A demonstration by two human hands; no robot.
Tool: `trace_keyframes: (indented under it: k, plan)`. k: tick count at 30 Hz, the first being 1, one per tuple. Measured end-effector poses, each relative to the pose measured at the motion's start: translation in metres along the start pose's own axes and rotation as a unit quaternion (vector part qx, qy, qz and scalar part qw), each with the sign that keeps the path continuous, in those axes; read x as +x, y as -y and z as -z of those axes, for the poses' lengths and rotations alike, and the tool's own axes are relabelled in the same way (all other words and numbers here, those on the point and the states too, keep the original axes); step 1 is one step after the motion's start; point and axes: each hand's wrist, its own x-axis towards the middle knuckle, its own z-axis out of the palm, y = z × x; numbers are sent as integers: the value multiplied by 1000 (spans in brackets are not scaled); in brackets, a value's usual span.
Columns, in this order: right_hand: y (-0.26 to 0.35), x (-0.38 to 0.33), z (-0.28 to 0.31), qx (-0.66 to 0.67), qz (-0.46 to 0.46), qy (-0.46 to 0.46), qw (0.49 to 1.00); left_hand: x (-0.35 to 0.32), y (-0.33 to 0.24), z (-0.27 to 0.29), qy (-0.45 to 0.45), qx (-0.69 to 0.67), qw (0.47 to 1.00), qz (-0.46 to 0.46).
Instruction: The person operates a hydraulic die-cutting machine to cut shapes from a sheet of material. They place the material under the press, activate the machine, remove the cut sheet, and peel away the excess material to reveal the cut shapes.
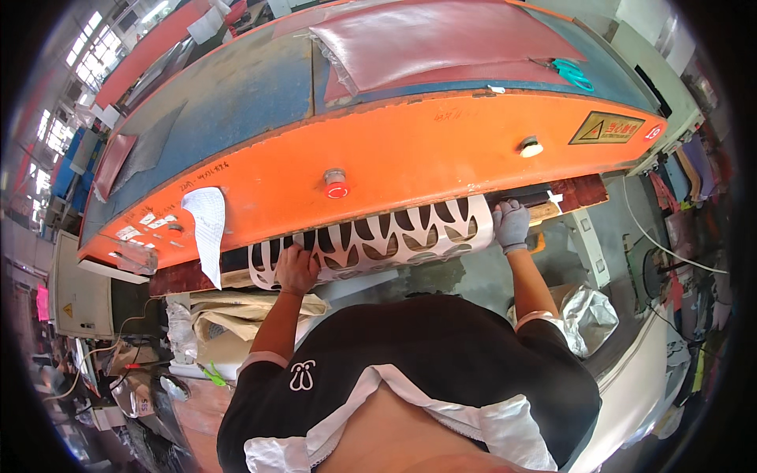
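A pale pinkish-white sheet with rows of cut-out holes (344, 256) hangs from the gap under the orange machine front and curves down toward me. My bare left hand (297, 270) is closed around its left part, fingers curled over the top. At the sheet's right edge is my right hand (511, 225) in a grey glove, its fingers bent and closed; the thumb side lies against the sheet. A dark bed with a wooden edge (544, 212) runs under the machine beside the glove.
The orange machine (426, 158) spans the front, with a red button (337, 186) and a pale button (531, 147). On top lie dark red sheets (441, 47) and teal scissors (573, 75). A paper (208, 229) hangs at left. Brown paper (252, 315) lies below my left arm.
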Motion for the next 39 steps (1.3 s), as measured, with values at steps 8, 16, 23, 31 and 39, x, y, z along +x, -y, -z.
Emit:
trace_keyframes:
  k: [8,16,23,31,39]
  plan:
    - [8,5,-4,-6,0,26,1000,3,8,-2,36,14,999,-2]
    - [5,14,-2,41,-53,98,993,11,5,6,27,-18,999,13]
    - [7,-29,23,84,-83,93,989,-22,-22,31,13,-14,1000,20]
    - [25,-116,97,44,-40,-1,998,-95,-79,98,21,-36,998,36]
    - [33,-198,172,-21,-56,12,998,-166,-130,166,34,-84,995,34]
